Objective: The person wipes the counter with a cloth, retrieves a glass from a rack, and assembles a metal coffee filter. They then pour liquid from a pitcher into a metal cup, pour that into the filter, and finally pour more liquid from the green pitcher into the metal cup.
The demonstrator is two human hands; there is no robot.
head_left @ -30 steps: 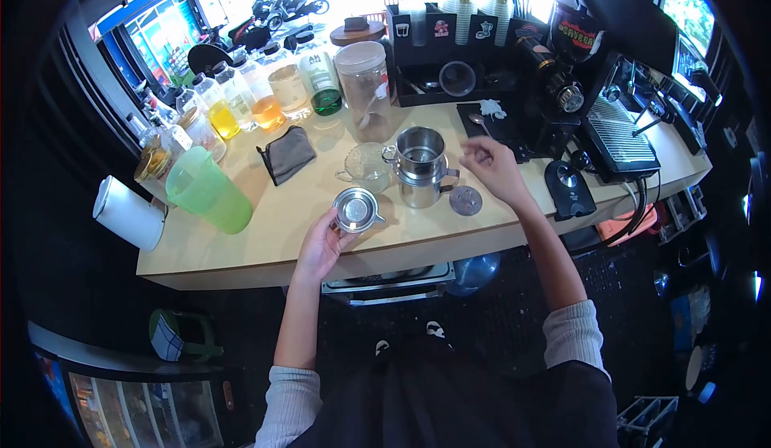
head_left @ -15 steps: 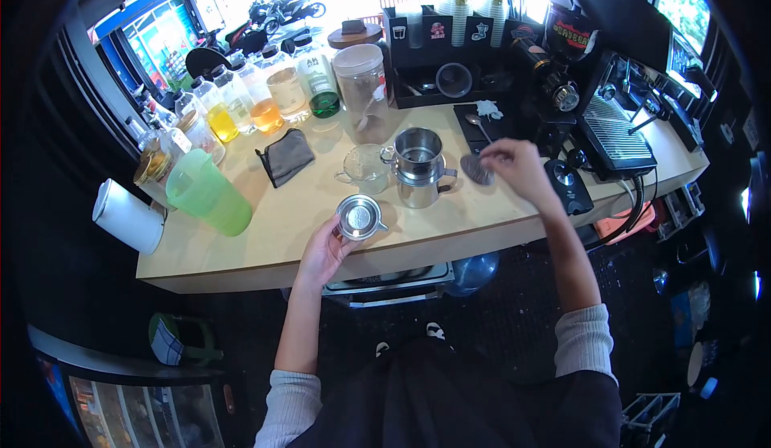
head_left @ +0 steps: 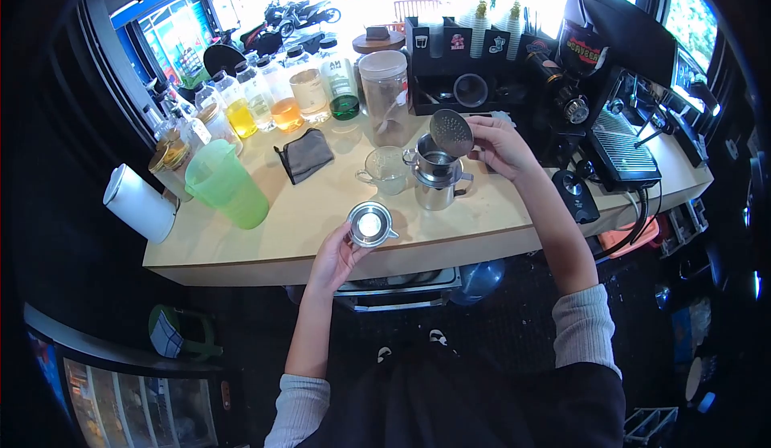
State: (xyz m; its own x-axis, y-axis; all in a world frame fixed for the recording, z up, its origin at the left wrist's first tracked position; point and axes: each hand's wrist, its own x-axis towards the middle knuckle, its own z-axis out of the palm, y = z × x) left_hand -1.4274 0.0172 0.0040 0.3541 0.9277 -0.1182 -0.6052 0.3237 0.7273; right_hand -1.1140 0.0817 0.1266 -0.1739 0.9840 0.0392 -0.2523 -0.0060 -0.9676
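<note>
My left hand [head_left: 336,255] grips a small round metal phin filter [head_left: 370,224] with a side handle, tilted so its inside faces me near the counter's front edge. Between the fingertips of my right hand [head_left: 502,149] is a perforated metal disc [head_left: 451,132], raised on edge. It overlaps the back rim of a metal dripper chamber [head_left: 434,159] in this view. That chamber sits upright on a metal mug [head_left: 436,197] with a handle on its right. A clear glass cup [head_left: 386,172] stands just left of them.
A folded dark cloth [head_left: 306,156] lies left of the glass cup. Bottles of syrup [head_left: 286,111], a lidded canister [head_left: 385,99] and a green pitcher [head_left: 229,185] line the back and left. At right stand a small scale-like black device [head_left: 573,195] and an espresso machine [head_left: 622,147].
My right hand has lifted the perforated disc off the counter and brought it left, over by the dripper. My left hand still holds the phin filter; the view has shifted slightly.
</note>
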